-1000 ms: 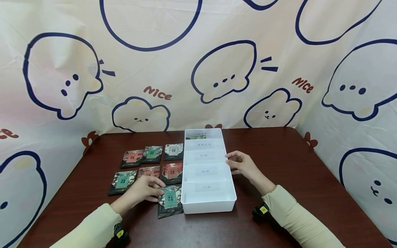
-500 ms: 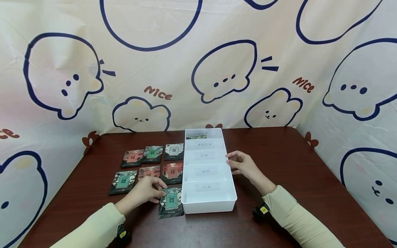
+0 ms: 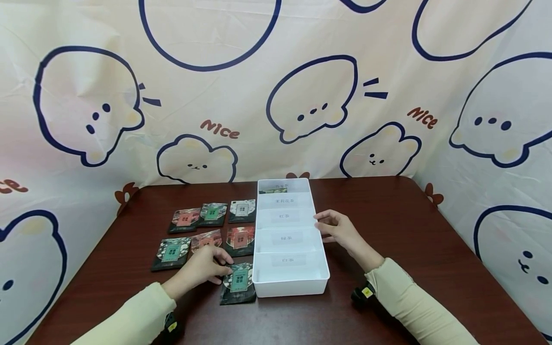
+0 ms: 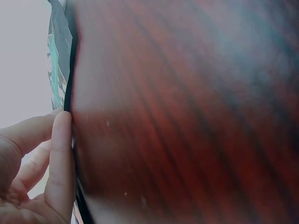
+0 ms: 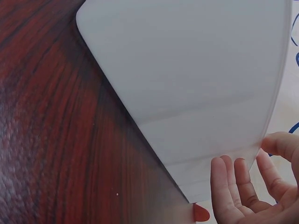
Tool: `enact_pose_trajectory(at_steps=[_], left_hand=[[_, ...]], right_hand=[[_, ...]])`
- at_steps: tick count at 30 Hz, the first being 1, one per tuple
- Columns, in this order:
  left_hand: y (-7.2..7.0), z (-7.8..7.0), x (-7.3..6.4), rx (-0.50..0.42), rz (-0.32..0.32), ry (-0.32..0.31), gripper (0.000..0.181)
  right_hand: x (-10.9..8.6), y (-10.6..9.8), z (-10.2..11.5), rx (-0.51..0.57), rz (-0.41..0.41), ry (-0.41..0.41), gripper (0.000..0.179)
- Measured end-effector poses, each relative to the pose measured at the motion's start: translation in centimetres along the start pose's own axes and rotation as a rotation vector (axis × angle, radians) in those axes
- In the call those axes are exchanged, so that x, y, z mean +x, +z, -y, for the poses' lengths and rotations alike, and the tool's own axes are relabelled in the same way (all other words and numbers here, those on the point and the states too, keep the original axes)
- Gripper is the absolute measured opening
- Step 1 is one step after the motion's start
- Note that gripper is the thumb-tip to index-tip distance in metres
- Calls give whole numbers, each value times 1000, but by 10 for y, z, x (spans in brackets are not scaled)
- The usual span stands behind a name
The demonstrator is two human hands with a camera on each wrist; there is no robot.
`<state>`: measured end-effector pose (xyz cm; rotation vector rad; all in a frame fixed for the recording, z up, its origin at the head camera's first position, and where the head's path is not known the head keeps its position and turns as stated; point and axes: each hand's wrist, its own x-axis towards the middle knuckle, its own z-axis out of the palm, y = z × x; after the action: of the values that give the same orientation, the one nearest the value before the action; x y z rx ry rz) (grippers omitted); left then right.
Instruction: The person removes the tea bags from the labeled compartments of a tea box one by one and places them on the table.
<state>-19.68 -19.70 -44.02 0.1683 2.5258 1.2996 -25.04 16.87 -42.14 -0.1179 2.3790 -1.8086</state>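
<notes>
My left hand [image 3: 202, 268] pinches the upper left corner of a dark tea sachet [image 3: 239, 282] with a teal label, which lies on the table against the box's near left side. In the left wrist view, thumb and finger meet at the sachet's [image 4: 60, 60] edge. A long white divided box [image 3: 291, 286] stands in the middle, its compartments labelled. My right hand [image 3: 342, 232] touches its right side: in the right wrist view the thumb is at the rim and the straightish fingers [image 5: 219, 182] lie by the outer wall. A greenish sachet [image 3: 273, 190] shows in the farthest compartment.
Left of the box lie more tea sachets: a red one [image 3: 184, 219], a green one [image 3: 212, 213] and a white one [image 3: 242, 211] behind; a teal-labelled one [image 3: 171, 253] and two red ones, one partly hidden by my left hand, nearer. A patterned cloth [image 3: 258, 158] hangs behind the table.
My left hand has shifted slightly right and nearer, and the teal-labelled sachet has slid a little the same way. The box and right hand have stayed in place.
</notes>
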Motion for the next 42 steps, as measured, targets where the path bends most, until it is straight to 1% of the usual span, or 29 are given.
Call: enact_pose_trajectory(at_steps=[7,15,19,21,24,26,28,33,36,39,42], left_hand=[[0,2,2,4,-5,6,13],[-1,1,1,-11,-8,-12,13],[-5,-2,1,-37,-13,-16,14],[-9,-7,1,-61,-24,-15,14],[-19,-17,2,-106,-40,-7,17],[-26,-27,5,-132,-54,-2,20],[-35,-37,7,-147,-62,18,21],[-53,-65,16,-152,-88,111,24],[-59,-79,26,-146,-99,167,25],[-61,-90,40,-130,-104,211,27],[-63,-97,56,-113,-107,228,29]], right_hand=[[0,0,0,-7,1,-5,28],[2,0,-2,-9,5,-7,28],[2,0,-2,-5,9,-6,29],[2,0,-2,-3,9,-6,29],[1,0,-2,-7,8,-6,28],[1,0,-2,-9,4,-6,28],[1,0,-2,-11,1,-7,28],[1,0,-2,-6,2,-6,29],[1,-1,-2,-7,2,-3,29],[1,-1,-2,-12,-1,-3,29],[1,-1,-2,-6,-1,-3,29]])
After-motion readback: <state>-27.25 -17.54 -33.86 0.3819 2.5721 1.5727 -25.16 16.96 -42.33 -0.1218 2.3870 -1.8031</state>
